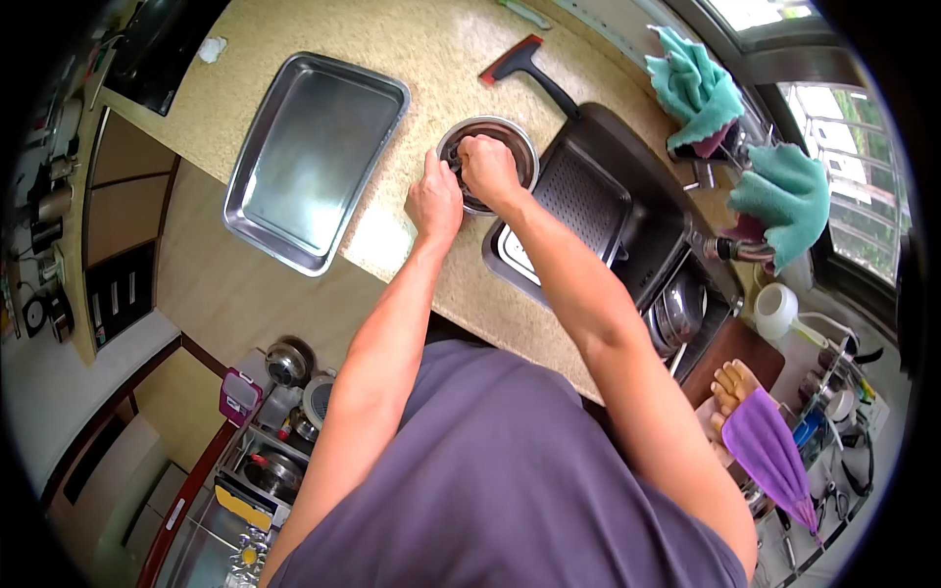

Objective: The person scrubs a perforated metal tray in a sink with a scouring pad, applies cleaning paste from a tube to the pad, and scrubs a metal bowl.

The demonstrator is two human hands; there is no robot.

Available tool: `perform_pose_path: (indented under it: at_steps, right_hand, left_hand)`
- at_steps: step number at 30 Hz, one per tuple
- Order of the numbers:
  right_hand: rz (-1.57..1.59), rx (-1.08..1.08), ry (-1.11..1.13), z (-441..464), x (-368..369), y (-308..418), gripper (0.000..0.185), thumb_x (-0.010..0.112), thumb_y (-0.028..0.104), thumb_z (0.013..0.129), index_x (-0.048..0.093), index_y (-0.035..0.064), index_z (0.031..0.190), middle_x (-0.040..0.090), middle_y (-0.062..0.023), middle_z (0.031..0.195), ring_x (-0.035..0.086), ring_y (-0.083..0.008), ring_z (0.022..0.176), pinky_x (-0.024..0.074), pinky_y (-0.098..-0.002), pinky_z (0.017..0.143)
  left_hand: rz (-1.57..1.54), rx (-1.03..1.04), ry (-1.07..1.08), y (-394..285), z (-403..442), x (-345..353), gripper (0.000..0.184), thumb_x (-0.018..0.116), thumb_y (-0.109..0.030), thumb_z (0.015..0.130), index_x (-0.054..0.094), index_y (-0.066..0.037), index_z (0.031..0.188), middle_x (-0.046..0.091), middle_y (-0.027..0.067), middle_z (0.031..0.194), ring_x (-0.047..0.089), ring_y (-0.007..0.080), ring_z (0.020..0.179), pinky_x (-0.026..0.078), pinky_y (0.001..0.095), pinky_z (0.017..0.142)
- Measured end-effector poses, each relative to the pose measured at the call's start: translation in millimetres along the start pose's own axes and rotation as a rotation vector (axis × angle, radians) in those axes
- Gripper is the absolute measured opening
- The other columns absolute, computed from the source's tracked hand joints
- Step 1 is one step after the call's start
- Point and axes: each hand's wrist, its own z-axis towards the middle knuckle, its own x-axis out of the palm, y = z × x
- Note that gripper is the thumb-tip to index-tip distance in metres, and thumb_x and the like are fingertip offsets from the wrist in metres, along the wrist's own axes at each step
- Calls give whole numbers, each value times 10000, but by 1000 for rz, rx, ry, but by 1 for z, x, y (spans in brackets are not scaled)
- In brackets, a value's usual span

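Observation:
A round metal bowl [530,157] stands on the countertop beside the sink. My right hand [488,169] reaches into it with curled, closed fingers; what they hold, if anything, is hidden. At the bowl's left rim, my left hand [436,201] is closed, its thumb and fingers on the edge. Something dark shows inside the bowl between both hands, too small to name. To the left lies a rectangular metal baking tray [309,157], its near corner reaching past the counter edge.
A dark sink [642,201] with a perforated tray [578,201] adjoins the bowl on the right. Behind them a squeegee [524,67] rests on the countertop [431,39]. Teal cloths [784,201] hang over the taps by the window. Pots fill an open drawer below left.

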Motion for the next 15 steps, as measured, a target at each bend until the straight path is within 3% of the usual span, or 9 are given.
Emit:
perform_pose_path:
  at_steps: [2, 4, 7, 8, 9, 11, 12, 15]
  right_hand:
    - [31, 24, -45, -8, 5, 4, 102, 587, 49, 809, 679, 10, 790, 684, -247, 835, 678, -430, 813, 535, -522, 752]
    - [-42, -67, 231, -18, 0, -7, 84, 589, 44, 813, 665, 12, 800, 670, -238, 790, 670, -436, 790, 528, -529, 735]
    - [-21, -7, 164, -7, -4, -6, 117, 584, 35, 806, 695, 9, 834, 675, -266, 837, 676, -439, 842, 539, -519, 756]
    - [11, 2, 0, 5, -3, -3, 137, 584, 51, 811, 707, 5, 848, 680, -274, 871, 678, -438, 856, 544, -516, 754]
    - [11, -11, -8, 11, -1, -5, 137, 584, 51, 811, 707, 5, 848, 680, -274, 871, 678, -438, 856, 544, -516, 754]
    - [10, 28, 125, 3, 8, -1, 133, 593, 75, 817, 705, 4, 831, 685, -262, 881, 677, -440, 846, 546, -513, 743]
    - [-115, 9, 296, -7, 0, 3, 135, 594, 82, 818, 706, 7, 810, 687, -260, 896, 679, -437, 850, 550, -507, 748]
    - [-45, 99, 336, -7, -12, 1, 128, 595, 72, 804, 700, 1, 792, 683, -261, 879, 676, -439, 858, 548, -504, 762]
  left_hand:
    - [-9, 16, -14, 3, 6, -3, 348, 510, -244, 978, 593, -81, 1274, 680, 258, 783, 663, 472, 740, 501, 574, 683]
    - [7, 27, -25, 6, 8, -1, 345, 506, -248, 982, 582, -94, 1281, 680, 250, 760, 666, 466, 728, 505, 570, 671]
    - [-5, 33, -28, 11, -3, 2, 343, 505, -251, 984, 568, -107, 1289, 681, 244, 743, 668, 461, 717, 505, 569, 658]
    - [11, 30, -22, 9, -3, 1, 342, 507, -251, 984, 568, -110, 1289, 679, 245, 742, 667, 462, 718, 503, 571, 659]
    - [26, 31, -37, 8, 4, 2, 340, 509, -251, 985, 568, -112, 1289, 678, 247, 741, 666, 463, 719, 502, 574, 660]
    - [26, 31, -23, 11, 1, -2, 330, 512, -247, 984, 571, -111, 1280, 679, 240, 741, 663, 465, 717, 500, 576, 659]
    - [15, 37, -30, 11, 1, -3, 326, 512, -246, 984, 571, -108, 1274, 677, 240, 736, 663, 465, 714, 500, 576, 658]
    - [5, 25, -26, 7, 2, -2, 312, 512, -245, 985, 575, -109, 1259, 676, 239, 728, 663, 458, 698, 501, 573, 645]
